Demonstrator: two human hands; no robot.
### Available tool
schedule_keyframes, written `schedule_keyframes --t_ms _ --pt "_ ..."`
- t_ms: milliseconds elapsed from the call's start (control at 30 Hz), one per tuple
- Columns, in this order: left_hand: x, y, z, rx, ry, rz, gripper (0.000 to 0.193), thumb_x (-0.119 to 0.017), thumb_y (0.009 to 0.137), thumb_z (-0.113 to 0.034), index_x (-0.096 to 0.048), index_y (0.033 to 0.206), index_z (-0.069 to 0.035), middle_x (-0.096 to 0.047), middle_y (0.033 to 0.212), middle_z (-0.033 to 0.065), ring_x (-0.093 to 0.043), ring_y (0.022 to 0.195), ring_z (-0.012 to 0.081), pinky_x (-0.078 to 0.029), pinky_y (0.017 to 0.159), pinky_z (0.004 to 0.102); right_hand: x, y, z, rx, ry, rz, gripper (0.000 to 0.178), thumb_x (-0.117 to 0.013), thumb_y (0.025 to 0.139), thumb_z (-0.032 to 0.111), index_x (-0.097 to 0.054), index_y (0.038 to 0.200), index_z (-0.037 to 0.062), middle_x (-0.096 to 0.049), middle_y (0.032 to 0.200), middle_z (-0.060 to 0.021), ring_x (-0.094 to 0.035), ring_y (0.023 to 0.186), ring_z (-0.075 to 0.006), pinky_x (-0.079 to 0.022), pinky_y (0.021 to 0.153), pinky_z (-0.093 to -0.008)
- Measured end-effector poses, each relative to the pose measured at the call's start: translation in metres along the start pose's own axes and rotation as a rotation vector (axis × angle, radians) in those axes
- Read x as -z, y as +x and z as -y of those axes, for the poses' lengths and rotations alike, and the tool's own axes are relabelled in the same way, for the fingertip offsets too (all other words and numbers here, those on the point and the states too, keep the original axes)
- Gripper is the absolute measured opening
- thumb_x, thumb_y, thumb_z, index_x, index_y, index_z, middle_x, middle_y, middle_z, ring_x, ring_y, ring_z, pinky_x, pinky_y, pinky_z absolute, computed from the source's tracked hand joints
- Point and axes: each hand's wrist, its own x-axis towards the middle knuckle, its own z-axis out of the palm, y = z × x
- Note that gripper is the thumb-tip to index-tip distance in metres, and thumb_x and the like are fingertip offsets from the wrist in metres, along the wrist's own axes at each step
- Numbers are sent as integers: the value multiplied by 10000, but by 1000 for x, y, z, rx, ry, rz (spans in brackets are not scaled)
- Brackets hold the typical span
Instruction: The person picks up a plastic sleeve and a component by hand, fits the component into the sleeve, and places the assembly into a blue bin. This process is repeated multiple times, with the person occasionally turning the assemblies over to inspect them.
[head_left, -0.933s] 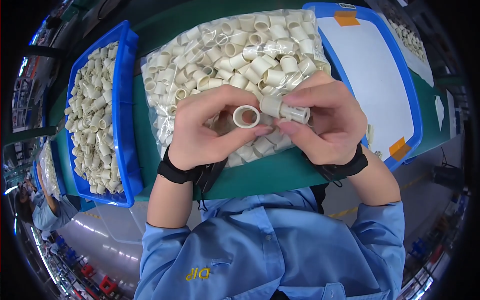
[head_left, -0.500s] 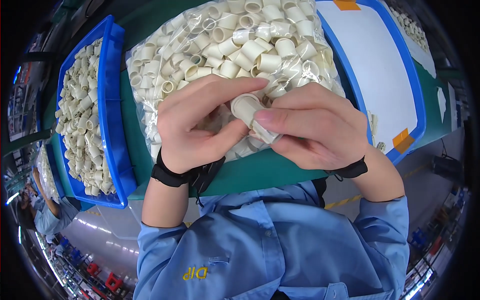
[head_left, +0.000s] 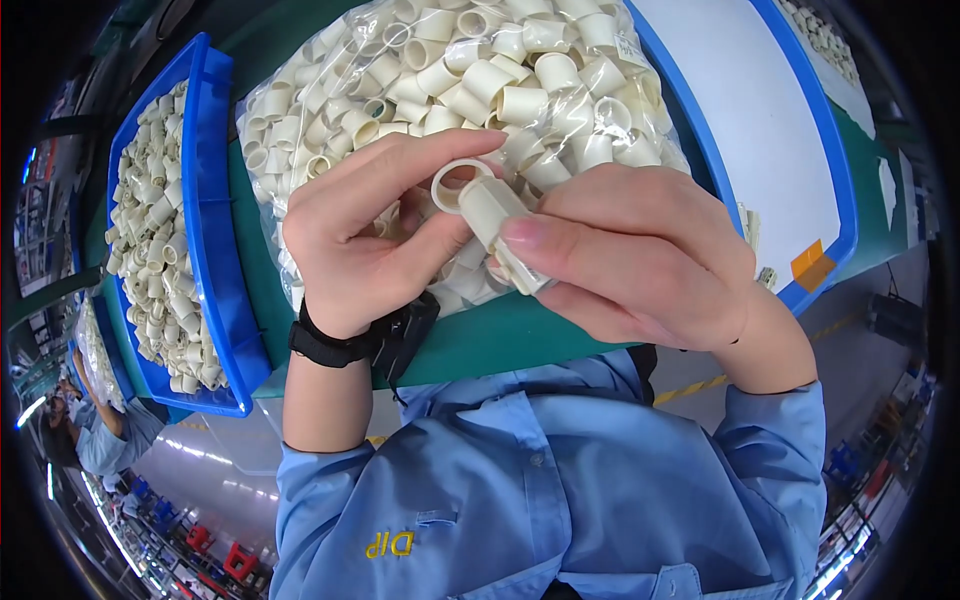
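Note:
My left hand (head_left: 365, 225) has its thumb and index finger curved around a cream plastic ring-shaped sleeve (head_left: 439, 188), whose open end faces up. In my right hand (head_left: 650, 250) is a cream, roughly cylindrical plastic part (head_left: 490, 208), pinched between thumb and fingers. A narrow strip-like piece shows along its lower end, partly covered by the thumb. The part's upper end meets the right side of the sleeve; whether it sits inside cannot be seen. Behind both hands lies a clear plastic bag (head_left: 520, 105) full of cream short tube sleeves.
A blue bin (head_left: 225, 250) heaped with small cream parts (head_left: 160, 230) stands at the left. At the right, a blue tray (head_left: 845, 200) lined with white sheet (head_left: 745, 110) holds a few small parts near its lower left edge. Green table surface (head_left: 500, 330) shows between bag and body.
The sleeve, earlier lined up around the part's end, now tilts away to its left with its opening visible. Both hands have shifted slightly, the left one leftward.

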Motion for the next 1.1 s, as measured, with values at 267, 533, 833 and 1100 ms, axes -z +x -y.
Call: schedule_keyframes --t_ms 267,533,833,1100 --pt "-3 4 1 -287 244 -34 458 -671 640 98 -764 1068 -37 -686 786 50 -534 560 101 -409 497 219 -7 -1 -5 27 -96 -39 404 -789 690 -29 -691 1082 -41 -685 926 -151 -653 698 -232 -536 599 -303" --pt "-4 3 6 -421 265 -40 429 -725 639 89 -755 1057 -3 -661 742 54 -560 570 135 -425 509 235 -7 6 2 -130 8 -55 382 -797 705 -63 -690 1072 -53 -702 894 -126 -655 707 -228 -518 595 -282" --pt "-3 0 0 -279 259 -17 401 -730 645 69 -759 1037 -11 -524 614 29 -507 522 132 -389 490 257 -9 3 -1 -68 -47 -59 429 -829 661 -52 -695 1068 -49 -704 890 -120 -661 734 -224 -528 599 -282" --pt "-4 1 1 -287 244 -12 394 -719 648 71 -759 1031 -11 -521 606 24 -502 517 127 -390 490 257 -8 2 0 -58 -57 -80 433 -843 652 -35 -707 1062 -36 -702 880 -130 -671 747 -228 -540 610 -285"
